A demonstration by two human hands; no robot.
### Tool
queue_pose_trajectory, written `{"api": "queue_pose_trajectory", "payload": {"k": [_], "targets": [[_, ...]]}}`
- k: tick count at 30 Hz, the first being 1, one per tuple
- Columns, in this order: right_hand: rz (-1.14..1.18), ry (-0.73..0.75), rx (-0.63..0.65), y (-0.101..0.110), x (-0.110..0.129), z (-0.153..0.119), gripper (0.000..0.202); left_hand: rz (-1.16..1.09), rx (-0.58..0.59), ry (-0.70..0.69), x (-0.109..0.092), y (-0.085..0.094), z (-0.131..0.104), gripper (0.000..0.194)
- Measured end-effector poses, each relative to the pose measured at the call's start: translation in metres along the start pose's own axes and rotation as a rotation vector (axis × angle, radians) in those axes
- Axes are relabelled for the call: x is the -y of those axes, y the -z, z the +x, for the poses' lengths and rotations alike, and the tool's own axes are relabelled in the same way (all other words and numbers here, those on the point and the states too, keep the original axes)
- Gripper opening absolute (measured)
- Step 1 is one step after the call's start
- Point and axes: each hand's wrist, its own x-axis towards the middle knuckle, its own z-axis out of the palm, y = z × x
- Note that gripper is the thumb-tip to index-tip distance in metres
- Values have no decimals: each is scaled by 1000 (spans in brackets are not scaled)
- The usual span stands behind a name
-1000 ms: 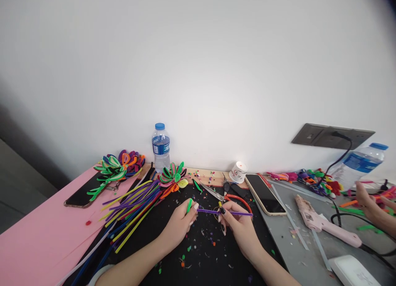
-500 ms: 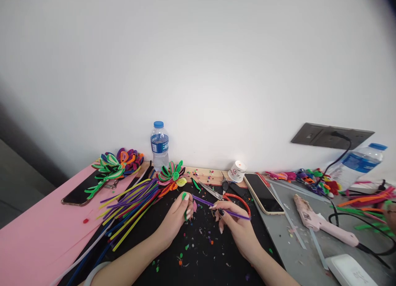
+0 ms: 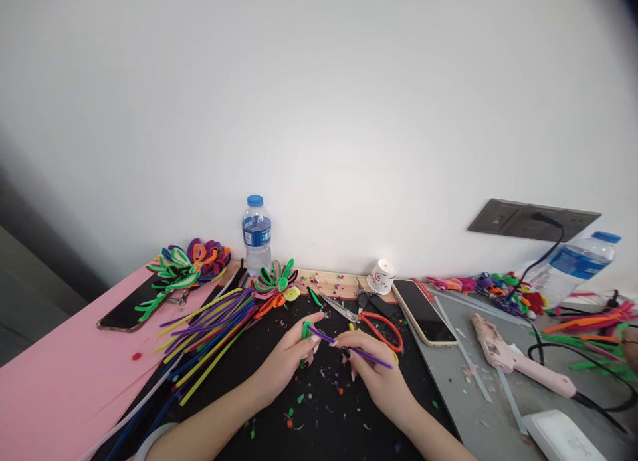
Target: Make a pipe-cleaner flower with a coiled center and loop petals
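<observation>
Between my two hands runs a purple pipe cleaner [image 3: 369, 358], slanting down to the right. My left hand [image 3: 286, 355] pinches its left end together with a green pipe cleaner piece [image 3: 306, 329] bent around the fingers. With thumb and fingertips my right hand [image 3: 376, 365] grips the purple one along its length. A bit of yellow shows behind the right hand. Just beyond the hands lie red-handled scissors [image 3: 381, 329] with blades apart. To the left are a bundle of pipe cleaners [image 3: 214, 335] and a pipe-cleaner flower [image 3: 279, 281].
A water bottle [image 3: 257, 238] and a paper cup [image 3: 382, 277] stand by the wall. Phones lie at left [image 3: 127, 308] and right [image 3: 423, 311]. A pink glue gun [image 3: 523, 361] with a black cord rests at right. Scraps litter the black mat [image 3: 279, 434]. Part of another person's hand [image 3: 631, 348] shows at the right edge.
The left hand has turned and its fingers have extended, showing more of the green piece. The right hand has shifted slightly left and down, bringing the purple pipe cleaner along. Yellow now shows behind it.
</observation>
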Motion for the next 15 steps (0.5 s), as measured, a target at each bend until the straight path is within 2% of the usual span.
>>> {"api": "queue_pose_trajectory", "payload": {"k": [5,10,12,15], "targets": [[-206,200,73,-1,5,-2,28,124,24,-4,-4,-1,-6,48],[-284,284,126,-3,9,-6,32,411,5,-63,-12,-9,-13,40],[-285,261,82,-3,10,-7,31,464,-33,-88,-12,-9,-12,40],[-296,153,-69,-2,8,-9,22,461,-102,-100,-10,-6,-9,44]]}}
